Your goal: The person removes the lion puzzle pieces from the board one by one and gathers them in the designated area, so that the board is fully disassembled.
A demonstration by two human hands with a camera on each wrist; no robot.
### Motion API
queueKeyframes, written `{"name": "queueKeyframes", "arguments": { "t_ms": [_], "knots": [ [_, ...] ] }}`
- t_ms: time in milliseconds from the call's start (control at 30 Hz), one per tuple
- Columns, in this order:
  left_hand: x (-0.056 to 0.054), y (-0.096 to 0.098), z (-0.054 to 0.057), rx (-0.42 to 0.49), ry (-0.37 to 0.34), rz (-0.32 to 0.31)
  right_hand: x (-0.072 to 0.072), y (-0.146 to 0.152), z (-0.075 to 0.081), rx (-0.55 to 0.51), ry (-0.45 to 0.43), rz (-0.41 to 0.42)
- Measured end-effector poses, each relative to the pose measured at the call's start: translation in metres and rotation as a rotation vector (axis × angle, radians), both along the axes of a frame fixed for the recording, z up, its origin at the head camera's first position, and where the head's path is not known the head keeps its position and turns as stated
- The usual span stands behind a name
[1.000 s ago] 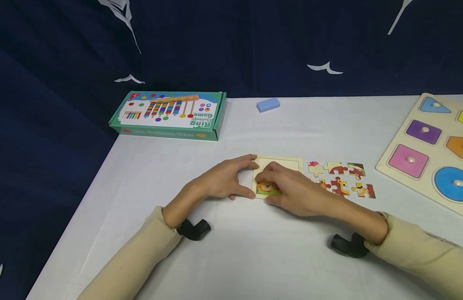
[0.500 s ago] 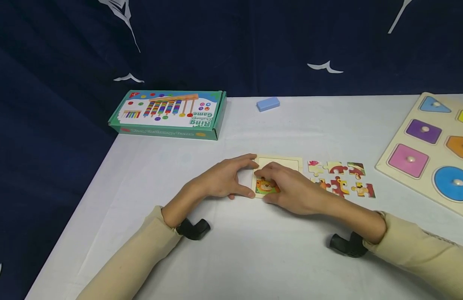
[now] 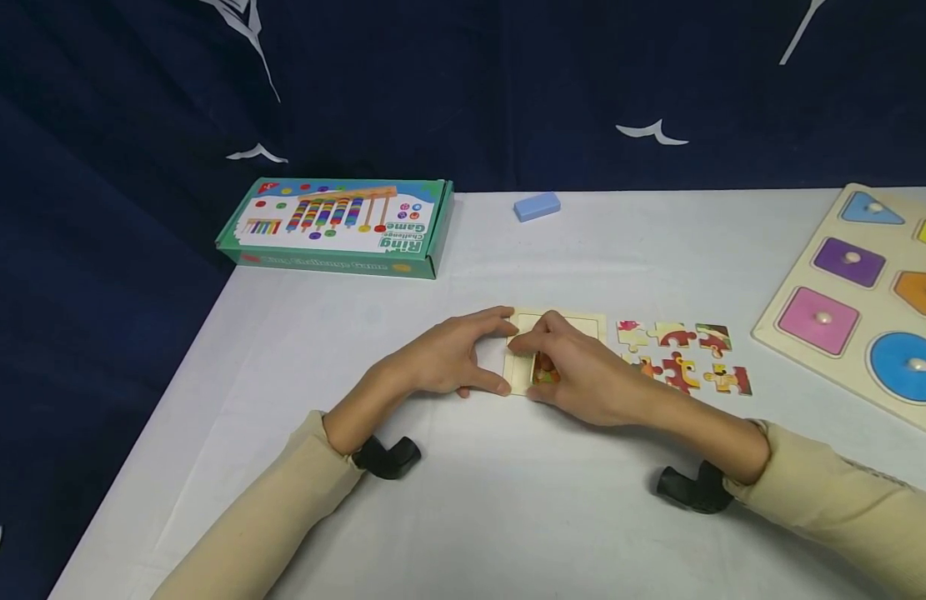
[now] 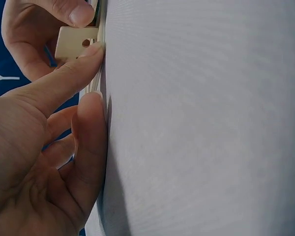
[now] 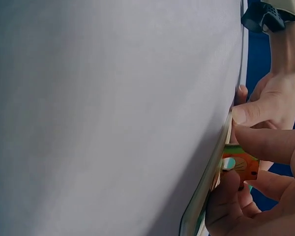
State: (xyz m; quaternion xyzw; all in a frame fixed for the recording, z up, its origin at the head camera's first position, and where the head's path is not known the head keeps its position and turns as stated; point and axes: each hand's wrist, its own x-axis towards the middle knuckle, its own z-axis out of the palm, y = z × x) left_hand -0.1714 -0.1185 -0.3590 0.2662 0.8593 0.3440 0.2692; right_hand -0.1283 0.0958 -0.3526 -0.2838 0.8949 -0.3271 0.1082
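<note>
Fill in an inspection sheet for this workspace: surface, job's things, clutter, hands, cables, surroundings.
Surface: white cloth, lightly creased.
Job's things: puzzle tray; loose puzzle pieces in two rows to its right, one partly hidden.
Clutter: green game box, blue block, knobbed shape board cut off by the frame.
Left hand: touches the tray's left side.
Right hand: pinches a lion-coloured puzzle piece, tilted up over the tray.
Cables: nothing seen.
Surroundings: dark blue curtain, white motifs.

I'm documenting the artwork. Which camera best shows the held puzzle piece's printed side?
The right wrist view: there the puzzle piece shows its orange and green print, partly covered. The left wrist view shows its plain back; the head view, a sliver by the right hand.
</note>
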Motion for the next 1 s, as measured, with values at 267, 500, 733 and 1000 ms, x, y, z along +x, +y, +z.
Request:
{"name": "queueKeyframes", "arguments": {
  "t_ms": [267, 500, 733, 1000],
  "knots": [
    [-0.0001, 0.0001, 0.0002, 0.007, 0.004, 0.000, -0.0007, 0.0002, -0.0010, -0.007, 0.027, -0.024],
    [0.0001, 0.0001, -0.0002, 0.012, 0.005, -0.002, -0.0003, -0.0028, -0.0006, 0.025, 0.029, -0.060],
    [0.0001, -0.0004, 0.0006, 0.000, 0.004, 0.001, -0.0001, -0.0039, 0.0009, 0.064, 0.048, -0.072],
    [0.0004, 0.0000, 0.0011, 0.001, -0.001, 0.003, 0.0005, 0.0024, 0.0067, 0.008, 0.092, -0.053]
  ]
}}
